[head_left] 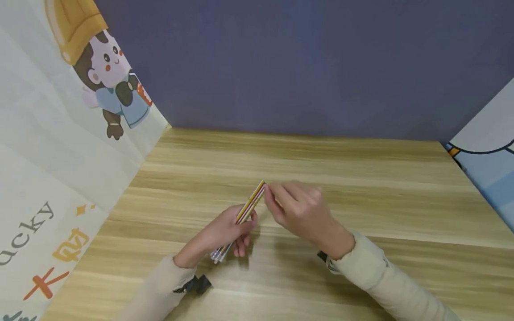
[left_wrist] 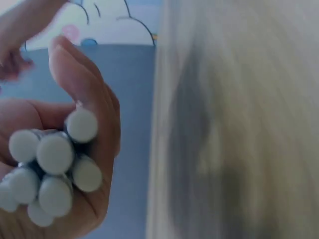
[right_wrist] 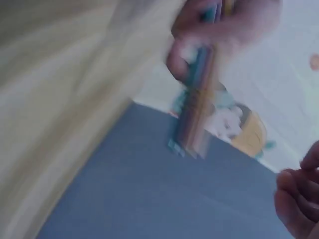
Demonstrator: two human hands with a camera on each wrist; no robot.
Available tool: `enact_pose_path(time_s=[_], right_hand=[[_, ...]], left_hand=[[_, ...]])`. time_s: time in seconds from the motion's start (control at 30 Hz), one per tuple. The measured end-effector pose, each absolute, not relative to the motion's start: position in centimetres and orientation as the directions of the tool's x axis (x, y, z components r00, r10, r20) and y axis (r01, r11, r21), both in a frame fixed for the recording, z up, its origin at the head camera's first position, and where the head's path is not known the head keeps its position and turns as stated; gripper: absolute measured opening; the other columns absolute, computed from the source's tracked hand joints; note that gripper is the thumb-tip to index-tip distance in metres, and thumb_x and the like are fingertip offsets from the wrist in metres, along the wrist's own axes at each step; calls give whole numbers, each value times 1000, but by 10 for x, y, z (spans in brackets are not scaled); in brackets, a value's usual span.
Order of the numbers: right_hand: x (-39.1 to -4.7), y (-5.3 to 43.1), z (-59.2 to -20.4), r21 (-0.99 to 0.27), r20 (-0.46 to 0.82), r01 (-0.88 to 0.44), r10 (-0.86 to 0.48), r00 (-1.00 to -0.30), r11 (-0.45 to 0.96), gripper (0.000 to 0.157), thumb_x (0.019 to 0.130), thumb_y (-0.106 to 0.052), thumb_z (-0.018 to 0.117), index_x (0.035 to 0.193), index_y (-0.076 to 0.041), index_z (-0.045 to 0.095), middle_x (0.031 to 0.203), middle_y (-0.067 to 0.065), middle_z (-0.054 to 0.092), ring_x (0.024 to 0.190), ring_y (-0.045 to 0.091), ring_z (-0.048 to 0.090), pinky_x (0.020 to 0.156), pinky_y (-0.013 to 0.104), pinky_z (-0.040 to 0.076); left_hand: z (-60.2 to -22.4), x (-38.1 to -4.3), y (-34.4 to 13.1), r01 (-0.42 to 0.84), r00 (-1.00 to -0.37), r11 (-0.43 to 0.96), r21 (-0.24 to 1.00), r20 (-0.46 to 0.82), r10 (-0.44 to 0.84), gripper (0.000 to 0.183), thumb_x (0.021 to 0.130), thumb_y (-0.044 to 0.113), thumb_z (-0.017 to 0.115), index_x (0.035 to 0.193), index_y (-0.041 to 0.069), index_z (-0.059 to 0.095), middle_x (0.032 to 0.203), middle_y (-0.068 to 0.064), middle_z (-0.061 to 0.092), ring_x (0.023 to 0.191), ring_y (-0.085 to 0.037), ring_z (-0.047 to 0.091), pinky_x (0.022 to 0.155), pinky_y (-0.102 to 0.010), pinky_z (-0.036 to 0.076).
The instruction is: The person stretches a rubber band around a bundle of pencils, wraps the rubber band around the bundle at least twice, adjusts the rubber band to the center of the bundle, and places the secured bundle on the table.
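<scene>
My left hand point(head_left: 225, 228) grips a bundle of slim striped pencils point(head_left: 250, 205), tilted up and to the right above the table. Their white round ends point(left_wrist: 55, 154) stick out below the palm and face the left wrist camera. My right hand point(head_left: 303, 207) hovers by the bundle's upper end with its fingers curled and thumb drawn in. In the right wrist view a gap separates these curled fingers point(right_wrist: 294, 199) from the blurred pencils point(right_wrist: 195, 104). Nothing shows in the right hand's grasp.
The wood-grain table point(head_left: 401, 196) lies under both hands. A dark blue panel point(head_left: 305, 67) rises along its far edge. A white sheet with a cartoon figure point(head_left: 110, 76) and lettering runs along the left, and another printed sheet point(head_left: 490, 165) along the right.
</scene>
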State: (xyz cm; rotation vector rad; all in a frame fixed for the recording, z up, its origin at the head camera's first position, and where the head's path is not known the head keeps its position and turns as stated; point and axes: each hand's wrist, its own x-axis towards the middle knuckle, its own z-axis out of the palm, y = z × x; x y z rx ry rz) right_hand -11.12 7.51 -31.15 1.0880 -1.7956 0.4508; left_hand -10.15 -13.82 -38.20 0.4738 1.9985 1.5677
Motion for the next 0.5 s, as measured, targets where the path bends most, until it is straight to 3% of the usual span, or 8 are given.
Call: enact_pose_path(time_s=[0.07, 0.13, 0.2, 0.27, 0.37, 0.43, 0.5], right_hand=[[-113, 82, -307, 94, 879, -824, -435, -195, 559, 21, 96, -10, 57, 79, -2, 66, 60, 3, 59, 45, 13, 54, 36, 25, 46], [-117, 88, -305, -43, 840, -840, -436, -323, 540, 17, 96, -14, 60, 89, -2, 69, 67, 3, 64, 54, 14, 60, 45, 26, 52], [-121, 94, -306, -260, 688, -837, -515, -511, 481, 20, 99, -23, 62, 108, -7, 70, 84, 1, 69, 69, 11, 66, 57, 26, 58], [-129, 99, -311, -508, 458, -764, -626, -632, 399, 27, 100, -28, 62, 120, -11, 66, 97, 0, 71, 82, 12, 68, 70, 30, 61], [-138, 107, -321, -789, 166, -535, -733, -659, 302, 23, 100, -27, 63, 119, -14, 67, 97, 4, 71, 80, 20, 69, 68, 37, 62], [-141, 113, -326, -870, 124, -434, -750, -650, 233, 14, 99, -19, 65, 108, -11, 70, 84, 8, 70, 70, 25, 67, 61, 39, 60], [-142, 122, -328, -904, 156, -389, -710, -687, 178, 10, 97, -15, 67, 104, -10, 72, 78, 11, 68, 63, 28, 65, 54, 38, 58]], left_hand=[[-382, -102, -137, -70, -785, 232, 970, -197, 587, 18, 104, 10, 49, 107, -9, 50, 61, -11, 58, 41, -19, 59, 37, -36, 55], [-382, -101, -137, -80, -763, 207, 975, -194, 617, 20, 104, 11, 50, 109, -8, 51, 61, -11, 58, 40, -17, 57, 35, -34, 53], [-381, -99, -136, -100, -707, 175, 979, -194, 680, 24, 104, 14, 52, 112, -8, 51, 61, -10, 57, 40, -16, 55, 33, -32, 50], [-379, -96, -135, -115, -650, 153, 982, -190, 736, 29, 103, 19, 56, 115, -8, 51, 61, -8, 56, 38, -13, 52, 30, -29, 46], [-374, -93, -136, -151, -582, 95, 984, -166, 796, 34, 102, 19, 59, 119, -8, 50, 63, -5, 55, 40, -9, 47, 33, -23, 41], [-370, -94, -141, -181, -565, 25, 983, -124, 815, 34, 102, 16, 59, 125, -7, 48, 69, -6, 59, 46, -9, 52, 38, -20, 45], [-365, -97, -149, -219, -566, -64, 974, -73, 821, 35, 103, 11, 55, 132, -5, 44, 82, -13, 66, 59, -14, 64, 48, -22, 54]])
